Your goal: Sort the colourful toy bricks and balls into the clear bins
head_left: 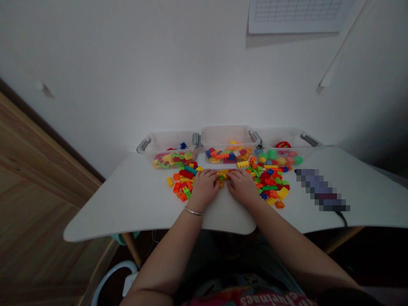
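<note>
My left hand [206,186], with a thin bracelet at its wrist, is closed on a small cluster of yellow toy bricks [222,174] at the middle of the table. From the other side, my right hand [242,185] has its fingers curled on the same cluster. The fingers partly hide the bricks, and a bit of green shows among the yellow. Loose toy bricks [182,185] in orange, red, yellow and green lie beside my left hand. A larger spread of mixed bricks [270,185] lies to the right of my right hand.
Three clear plastic bins stand against the wall: a left bin [172,137] with bricks, a middle bin [227,135] with bricks, a right bin [287,132] with round coloured pieces. A blurred-out dark object [321,190] with a cable lies right on the white table [124,212].
</note>
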Available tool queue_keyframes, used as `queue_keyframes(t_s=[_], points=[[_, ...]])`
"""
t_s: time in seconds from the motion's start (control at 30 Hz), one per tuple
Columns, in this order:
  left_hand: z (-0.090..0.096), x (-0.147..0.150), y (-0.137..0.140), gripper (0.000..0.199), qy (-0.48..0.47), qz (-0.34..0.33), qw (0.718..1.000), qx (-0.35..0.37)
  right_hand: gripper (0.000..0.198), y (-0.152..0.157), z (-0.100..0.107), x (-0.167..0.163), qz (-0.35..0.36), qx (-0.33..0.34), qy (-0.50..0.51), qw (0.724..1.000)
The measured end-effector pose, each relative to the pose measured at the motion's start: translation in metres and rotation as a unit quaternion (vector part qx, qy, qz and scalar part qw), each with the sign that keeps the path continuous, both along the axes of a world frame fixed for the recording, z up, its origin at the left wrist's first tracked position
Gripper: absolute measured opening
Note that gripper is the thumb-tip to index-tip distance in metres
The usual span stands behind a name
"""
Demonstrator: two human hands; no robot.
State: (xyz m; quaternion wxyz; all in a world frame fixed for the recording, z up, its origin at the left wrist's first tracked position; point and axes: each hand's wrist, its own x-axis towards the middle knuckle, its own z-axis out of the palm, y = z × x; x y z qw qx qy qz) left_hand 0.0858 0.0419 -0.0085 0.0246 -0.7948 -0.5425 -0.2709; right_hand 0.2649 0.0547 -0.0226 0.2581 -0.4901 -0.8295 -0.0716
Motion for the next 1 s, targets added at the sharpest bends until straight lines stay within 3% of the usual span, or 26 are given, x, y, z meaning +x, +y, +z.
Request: queue_keyframes(t_s=[0.23, 0.47, 0.7, 0.87, 1.0], points=[[-0.001, 0.000, 0.000, 0.026, 0.002, 0.000, 1.000, 0.005, 0.019, -0.001, 0.001, -0.001, -0.049, 0.001, -0.020, 0.999], [0.000, 0.000, 0.000, 0.025, -0.005, -0.003, 1.000, 0.003, 0.021, -0.007, 0.003, -0.002, -0.081, 0.028, -0.037, 0.996], [0.001, -0.001, 0.000, 0.025, -0.003, -0.004, 1.000, 0.003, 0.016, -0.005, 0.007, 0.001, -0.102, 0.050, 0.010, 0.993], [0.000, -0.001, 0.000, 0.025, 0.001, -0.005, 1.000, 0.004, 0.017, 0.006, 0.015, 0.012, -0.102, 0.072, 0.118, 0.985], [0.000, -0.002, -0.001, 0.026, -0.003, -0.006, 1.000, 0.001, 0.022, 0.017, 0.033, 0.023, -0.101, 0.092, 0.263, 0.955]])
